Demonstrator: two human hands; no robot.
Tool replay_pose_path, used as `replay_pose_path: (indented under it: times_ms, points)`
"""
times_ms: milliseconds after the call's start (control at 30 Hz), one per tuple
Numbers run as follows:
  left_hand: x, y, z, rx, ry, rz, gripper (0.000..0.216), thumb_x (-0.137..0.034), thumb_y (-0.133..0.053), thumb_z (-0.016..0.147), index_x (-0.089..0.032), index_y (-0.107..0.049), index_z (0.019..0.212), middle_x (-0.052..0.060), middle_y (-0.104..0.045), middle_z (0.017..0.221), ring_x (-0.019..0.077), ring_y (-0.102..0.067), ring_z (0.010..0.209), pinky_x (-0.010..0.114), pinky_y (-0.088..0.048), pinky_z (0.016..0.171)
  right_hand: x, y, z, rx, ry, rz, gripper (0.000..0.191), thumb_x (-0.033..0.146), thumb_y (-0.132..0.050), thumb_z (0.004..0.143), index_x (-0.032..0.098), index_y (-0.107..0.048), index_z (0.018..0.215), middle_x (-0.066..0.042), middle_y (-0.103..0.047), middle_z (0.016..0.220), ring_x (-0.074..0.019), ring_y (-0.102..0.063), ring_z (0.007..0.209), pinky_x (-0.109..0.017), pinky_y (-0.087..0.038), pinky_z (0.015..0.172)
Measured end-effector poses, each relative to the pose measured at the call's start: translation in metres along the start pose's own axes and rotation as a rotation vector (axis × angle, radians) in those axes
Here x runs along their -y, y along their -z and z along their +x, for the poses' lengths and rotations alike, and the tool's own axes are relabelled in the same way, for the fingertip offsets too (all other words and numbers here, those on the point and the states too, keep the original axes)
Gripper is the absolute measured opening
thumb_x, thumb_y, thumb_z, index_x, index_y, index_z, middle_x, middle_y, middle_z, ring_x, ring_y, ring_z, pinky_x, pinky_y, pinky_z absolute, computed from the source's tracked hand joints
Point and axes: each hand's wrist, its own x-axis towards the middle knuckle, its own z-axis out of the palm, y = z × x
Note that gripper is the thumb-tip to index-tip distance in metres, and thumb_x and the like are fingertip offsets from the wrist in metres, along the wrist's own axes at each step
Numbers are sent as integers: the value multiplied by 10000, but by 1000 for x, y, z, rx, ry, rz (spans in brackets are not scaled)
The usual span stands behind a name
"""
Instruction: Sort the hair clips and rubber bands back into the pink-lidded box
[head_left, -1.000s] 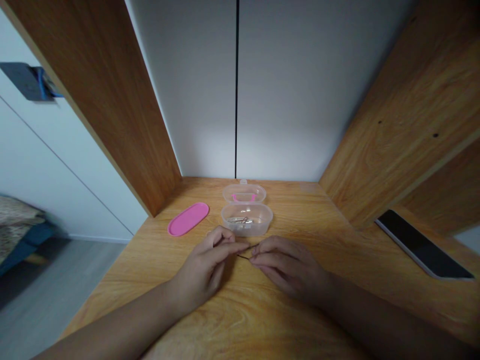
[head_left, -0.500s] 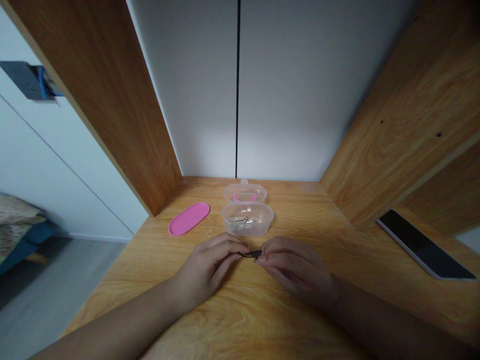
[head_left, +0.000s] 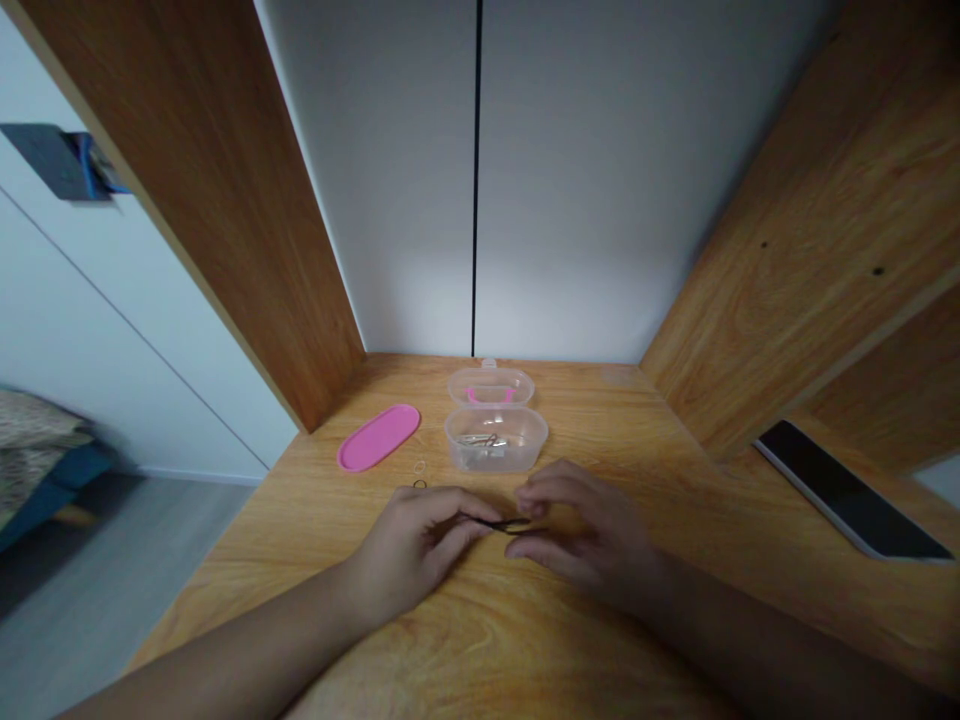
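My left hand (head_left: 427,540) pinches a thin black band (head_left: 499,524) between thumb and fingers. The band's narrow strands stick out to the right; its exact kind is too small to make out. My right hand (head_left: 585,525) is open, with thumb and fingers apart around the free end and no clear grip on it. Just beyond both hands stands a clear plastic box (head_left: 517,458), its hinged lid (head_left: 454,385) tipped back. Thin metallic and brown pieces lie inside it. A small dark ring (head_left: 420,484) and a pale ring (head_left: 419,467) lie left of the box.
A pink oval tray or lid (head_left: 379,438) lies left of the box on the wooden table (head_left: 480,640). At the right is a dark-screened phone or tablet (head_left: 847,490). White panels (head_left: 600,200) close the back, with wooden boards (head_left: 217,200) at the sides.
My right hand has loosened from a pinch on the black band, its fingers spreading. The band's strands now show longer and more separated. The dark ring on the table has come into view.
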Motion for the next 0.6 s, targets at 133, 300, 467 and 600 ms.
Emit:
replay_pose_path:
  times_ms: [133, 300, 467, 600]
  points:
    - [1, 0, 1, -20, 12, -25, 146, -188, -689, 924, -194, -750, 1057, 54, -817, 968, 166, -785, 839, 264, -634, 784, -2, -3, 0, 44, 42, 84, 128, 201, -711, 924, 235, -659, 1036, -25, -735, 843, -148, -691, 761, -267, -565, 693]
    - [-1, 3, 5, 44, -135, 126, 233, -177, -685, 929, -206, -731, 1155, 84, -784, 1117, 199, -745, 1014, 337, -602, 910, 0, -2, -1, 23, 24, 66, 163, 138, -666, 921, 227, -658, 1056, -45, -715, 893, -162, -688, 822, -288, -576, 727]
    - [-1, 5, 6, 57, -133, 183, 189, -153, -606, 970, -213, -738, 1092, 60, -780, 1012, 175, -722, 935, 309, -575, 854, 1, 0, -3, 16, 6, 79, 229, 97, -655, 905, 218, -636, 1098, -57, -709, 945, -169, -694, 878, -295, -594, 773]
    - [2, 4, 4, 11, 21, 171, 111, -205, -625, 962, -199, -736, 961, 36, -767, 887, 156, -709, 791, 263, -552, 737, 2, 2, -4, -19, 9, 165, 285, 37, -564, 909, 229, -606, 1116, -86, -695, 1087, -210, -681, 1080, -398, -585, 944]
